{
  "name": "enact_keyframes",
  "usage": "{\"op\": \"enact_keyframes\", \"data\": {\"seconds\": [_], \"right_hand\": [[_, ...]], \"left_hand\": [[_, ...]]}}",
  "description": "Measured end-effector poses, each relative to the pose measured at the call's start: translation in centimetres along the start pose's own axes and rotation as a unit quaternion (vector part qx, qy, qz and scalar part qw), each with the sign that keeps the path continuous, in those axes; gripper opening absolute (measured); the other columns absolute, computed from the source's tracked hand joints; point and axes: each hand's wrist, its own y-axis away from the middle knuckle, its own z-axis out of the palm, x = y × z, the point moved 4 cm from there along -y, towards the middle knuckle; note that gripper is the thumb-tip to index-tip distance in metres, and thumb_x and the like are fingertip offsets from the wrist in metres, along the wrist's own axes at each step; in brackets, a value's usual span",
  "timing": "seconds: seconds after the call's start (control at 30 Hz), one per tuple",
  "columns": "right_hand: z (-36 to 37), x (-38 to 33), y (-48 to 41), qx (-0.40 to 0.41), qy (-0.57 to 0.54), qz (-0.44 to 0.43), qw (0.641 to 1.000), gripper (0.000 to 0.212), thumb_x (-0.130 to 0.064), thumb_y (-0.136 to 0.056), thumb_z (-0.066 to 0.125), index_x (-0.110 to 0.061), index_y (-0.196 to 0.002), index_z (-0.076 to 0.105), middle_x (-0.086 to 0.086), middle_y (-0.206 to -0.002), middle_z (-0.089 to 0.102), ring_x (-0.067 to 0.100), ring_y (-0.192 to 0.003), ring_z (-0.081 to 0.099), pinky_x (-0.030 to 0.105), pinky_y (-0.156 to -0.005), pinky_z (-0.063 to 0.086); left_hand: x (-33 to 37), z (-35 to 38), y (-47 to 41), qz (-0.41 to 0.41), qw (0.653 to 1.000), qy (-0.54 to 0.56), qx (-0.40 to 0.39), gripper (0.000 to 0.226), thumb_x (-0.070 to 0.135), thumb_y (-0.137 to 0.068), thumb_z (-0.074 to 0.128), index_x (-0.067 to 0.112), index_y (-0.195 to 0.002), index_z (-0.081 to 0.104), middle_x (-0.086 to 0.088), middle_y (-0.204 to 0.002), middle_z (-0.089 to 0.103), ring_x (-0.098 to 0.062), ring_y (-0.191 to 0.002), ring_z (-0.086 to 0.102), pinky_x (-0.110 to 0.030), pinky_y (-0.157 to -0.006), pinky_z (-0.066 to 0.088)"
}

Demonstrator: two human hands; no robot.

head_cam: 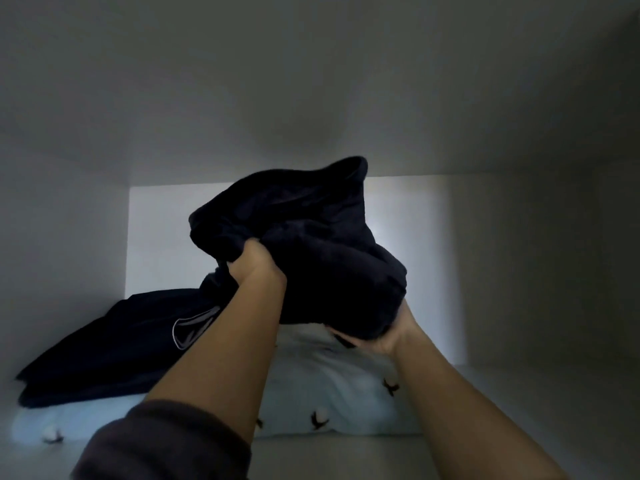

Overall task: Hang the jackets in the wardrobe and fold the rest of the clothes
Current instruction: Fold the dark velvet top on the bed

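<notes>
A bunched dark navy garment [311, 237] is held up inside a white wardrobe compartment. My left hand [254, 263] grips its left side with curled fingers. My right hand [384, 330] holds it from underneath at the lower right, fingers wrapped round the cloth. Below it lies a white cloth [329, 386] printed with small dark bird shapes. A dark garment with a white shield logo [114, 348] lies on the left, over part of the white cloth.
The compartment's back wall [166, 237] is bright white; its side walls [540, 265] and ceiling [311, 81] are dim. The shelf floor [502, 403] shows at the right and along the front edge.
</notes>
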Motion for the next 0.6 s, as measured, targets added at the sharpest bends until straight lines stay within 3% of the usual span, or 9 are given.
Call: {"op": "enact_keyframes", "data": {"seconds": [0.13, 0.23, 0.3, 0.37, 0.43, 0.47, 0.5, 0.57, 0.6], "right_hand": [[2.2, -4.7, -1.0, 0.007, 0.144, -0.093, 0.985, 0.039, -0.046, -0.081, 0.060, -0.012, -0.078, 0.078, 0.016, -0.084, 0.073, 0.034, -0.071, 0.071, 0.048, -0.065, 0.055], [1.6, -6.5, -1.5, 0.055, 0.208, -0.109, 0.970, 0.030, -0.035, -0.089, 0.056, -0.010, -0.083, 0.072, 0.017, -0.089, 0.071, 0.035, -0.075, 0.068, 0.051, -0.074, 0.057], [-0.7, -6.3, -1.2, 0.085, 0.247, -0.141, 0.955, 0.024, -0.020, -0.099, 0.044, -0.014, -0.085, 0.062, 0.011, -0.090, 0.066, 0.028, -0.079, 0.064, 0.031, -0.062, 0.059], [-2.3, -5.1, -0.9, 0.096, 0.310, -0.217, 0.921, 0.028, -0.013, -0.099, 0.038, -0.021, -0.077, 0.053, -0.001, -0.080, 0.058, 0.023, -0.079, 0.059, 0.020, -0.055, 0.048], [-2.1, -4.8, 0.2, 0.143, 0.391, -0.218, 0.883, 0.022, -0.026, -0.089, 0.037, -0.024, -0.069, 0.045, -0.011, -0.062, 0.048, 0.019, -0.062, 0.053, 0.023, -0.052, 0.035], [-3.1, -5.2, 0.5, 0.160, 0.418, -0.245, 0.860, 0.018, -0.033, -0.087, 0.034, -0.026, -0.073, 0.042, -0.013, -0.060, 0.047, 0.019, -0.055, 0.052, 0.027, -0.053, 0.037], [-3.7, -4.8, 0.3, 0.113, 0.363, -0.172, 0.909, 0.023, -0.041, -0.092, 0.031, -0.027, -0.080, 0.045, -0.011, -0.063, 0.053, 0.019, -0.054, 0.057, 0.032, -0.059, 0.045], [-4.6, -5.2, 1.0, 0.064, 0.293, -0.120, 0.946, 0.054, -0.065, -0.092, 0.033, -0.021, -0.085, 0.064, 0.001, -0.073, 0.070, 0.019, -0.062, 0.069, 0.039, -0.071, 0.051], [-4.5, -5.4, 1.7, 0.032, 0.261, -0.037, 0.964, 0.066, -0.075, -0.082, 0.042, -0.017, -0.081, 0.072, 0.006, -0.077, 0.073, 0.020, -0.066, 0.071, 0.037, -0.072, 0.051]], "left_hand": [[1.4, 0.1, -0.5, 0.034, 0.999, -0.008, 0.031, 0.062, 0.012, -0.088, 0.059, 0.016, -0.146, 0.035, -0.010, -0.135, 0.052, -0.030, -0.112, 0.057, -0.047, -0.094, 0.051], [0.5, -1.2, -0.5, 0.025, 0.997, -0.062, 0.043, 0.059, 0.017, -0.087, 0.062, 0.014, -0.142, 0.041, -0.009, -0.131, 0.056, -0.029, -0.108, 0.059, -0.047, -0.091, 0.052], [-1.3, -3.7, -0.3, -0.024, 0.991, -0.129, 0.013, 0.051, 0.021, -0.084, 0.065, 0.009, -0.132, 0.051, -0.011, -0.119, 0.061, -0.030, -0.099, 0.061, -0.047, -0.087, 0.054], [-2.7, -6.5, 0.1, -0.093, 0.974, -0.203, -0.042, 0.040, 0.024, -0.082, 0.069, 0.010, -0.117, 0.056, -0.011, -0.104, 0.064, -0.030, -0.090, 0.062, -0.044, -0.075, 0.057], [-3.0, -8.3, 0.4, -0.125, 0.953, -0.260, -0.087, 0.037, 0.027, -0.080, 0.071, 0.013, -0.112, 0.057, -0.009, -0.101, 0.064, -0.027, -0.090, 0.061, -0.036, -0.063, 0.053], [-2.8, -8.7, 0.4, -0.124, 0.948, -0.275, -0.100, 0.039, 0.029, -0.080, 0.071, 0.015, -0.114, 0.058, -0.008, -0.102, 0.064, -0.026, -0.091, 0.061, -0.034, -0.060, 0.052], [-2.5, -8.8, 0.2, -0.116, 0.946, -0.282, -0.108, 0.041, 0.030, -0.080, 0.071, 0.016, -0.117, 0.058, -0.008, -0.104, 0.064, -0.026, -0.093, 0.062, -0.033, -0.059, 0.051], [-1.8, -8.1, 0.2, -0.095, 0.945, -0.287, -0.121, 0.046, 0.033, -0.081, 0.070, 0.016, -0.122, 0.057, -0.007, -0.106, 0.066, -0.025, -0.092, 0.063, -0.032, -0.060, 0.054], [-1.4, -7.5, 0.3, -0.085, 0.947, -0.284, -0.127, 0.049, 0.034, -0.081, 0.069, 0.015, -0.125, 0.057, -0.007, -0.106, 0.066, -0.025, -0.091, 0.064, -0.034, -0.066, 0.057]]}}
